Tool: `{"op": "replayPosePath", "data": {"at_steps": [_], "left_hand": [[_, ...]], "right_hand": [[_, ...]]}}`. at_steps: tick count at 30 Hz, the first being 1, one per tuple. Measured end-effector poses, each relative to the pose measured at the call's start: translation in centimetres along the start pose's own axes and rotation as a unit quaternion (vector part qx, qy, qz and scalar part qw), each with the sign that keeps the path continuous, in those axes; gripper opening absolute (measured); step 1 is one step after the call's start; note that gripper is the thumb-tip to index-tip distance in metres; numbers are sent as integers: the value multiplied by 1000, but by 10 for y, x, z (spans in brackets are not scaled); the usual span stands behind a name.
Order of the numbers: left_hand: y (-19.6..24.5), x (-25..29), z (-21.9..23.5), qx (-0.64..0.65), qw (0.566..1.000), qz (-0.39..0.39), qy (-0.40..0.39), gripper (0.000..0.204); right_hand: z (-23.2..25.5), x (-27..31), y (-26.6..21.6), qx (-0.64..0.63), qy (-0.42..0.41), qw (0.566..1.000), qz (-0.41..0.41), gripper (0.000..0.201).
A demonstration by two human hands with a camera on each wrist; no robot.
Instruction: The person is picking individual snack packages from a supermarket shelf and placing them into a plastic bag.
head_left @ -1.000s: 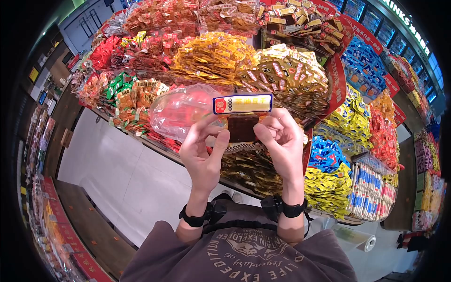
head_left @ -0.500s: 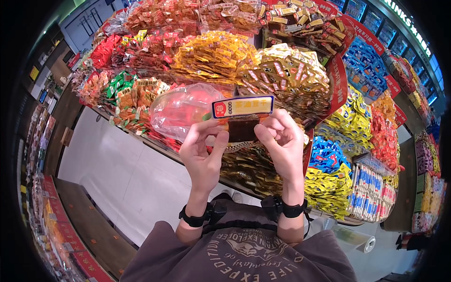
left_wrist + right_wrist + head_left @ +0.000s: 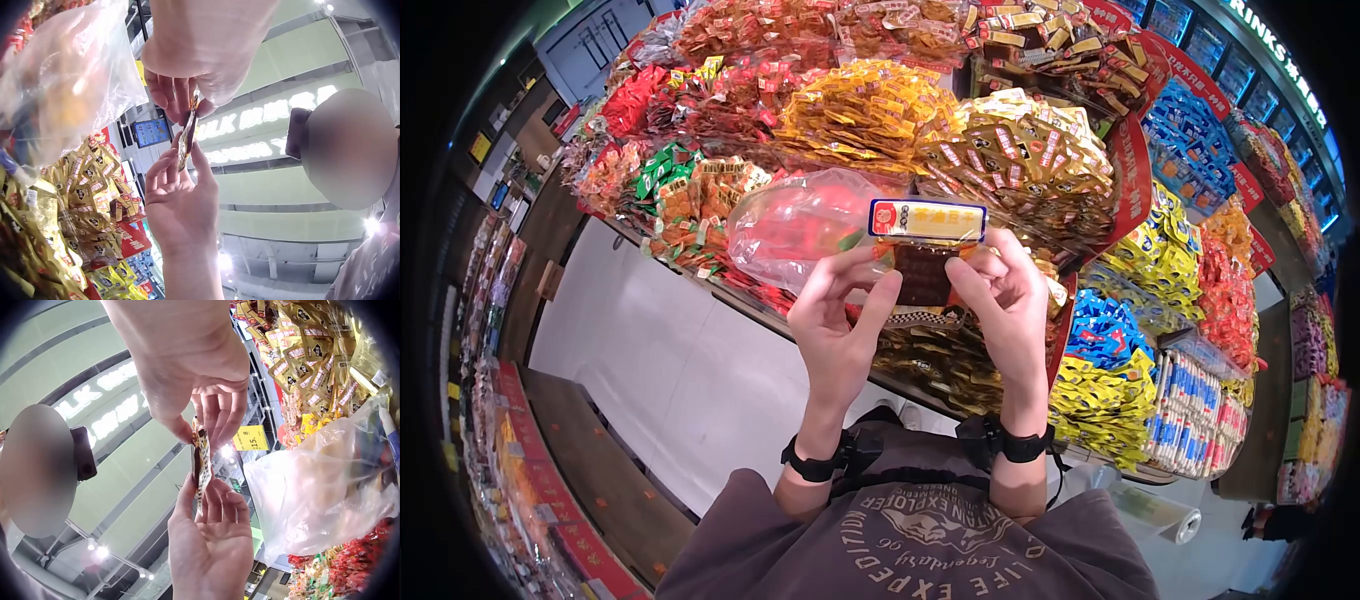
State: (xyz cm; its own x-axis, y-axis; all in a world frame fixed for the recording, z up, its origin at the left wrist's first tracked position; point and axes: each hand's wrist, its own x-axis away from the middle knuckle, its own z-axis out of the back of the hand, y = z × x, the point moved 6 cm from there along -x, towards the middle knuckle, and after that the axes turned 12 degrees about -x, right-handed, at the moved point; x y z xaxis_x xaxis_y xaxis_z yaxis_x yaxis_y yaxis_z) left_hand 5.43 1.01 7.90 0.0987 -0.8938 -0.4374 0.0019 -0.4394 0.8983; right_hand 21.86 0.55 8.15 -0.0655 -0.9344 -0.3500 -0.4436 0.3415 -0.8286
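Snack packet (image 3: 924,275) held up by the snack piles (image 3: 870,110), label facing the wearer. Left hand (image 3: 837,325) and right hand (image 3: 1010,315) pinch opposite sides, fingers curled. Probably inspection; freeing either hand requires the other's grip.

Cannot read the small print on the label (image 3: 928,220) in the head view, nor see the side edges of the packet (image 3: 922,277) behind the fingers of the left hand (image 3: 837,330) and right hand (image 3: 1010,325). Cannot sort out the contents of the plastic bag (image 3: 792,228), possibly round and red, through cloudy film. Cannot read the start of the lit sign (image 3: 1268,36), cut off above, or the screen (image 3: 152,132), too small in the left wrist view.
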Motion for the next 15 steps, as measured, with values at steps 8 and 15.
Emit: {"op": "replayPosePath", "data": {"at_steps": [8, 15], "left_hand": [[-9, -3, 4, -83, 996, -25, -32, 27], [-27, -16, 86, -115, 979, -68, 152, 15]], "right_hand": [[3, -7, -2, 191, 1, 982, 13, 26], [1, -20, 5, 110, 60, 991, 40, 28]]}}
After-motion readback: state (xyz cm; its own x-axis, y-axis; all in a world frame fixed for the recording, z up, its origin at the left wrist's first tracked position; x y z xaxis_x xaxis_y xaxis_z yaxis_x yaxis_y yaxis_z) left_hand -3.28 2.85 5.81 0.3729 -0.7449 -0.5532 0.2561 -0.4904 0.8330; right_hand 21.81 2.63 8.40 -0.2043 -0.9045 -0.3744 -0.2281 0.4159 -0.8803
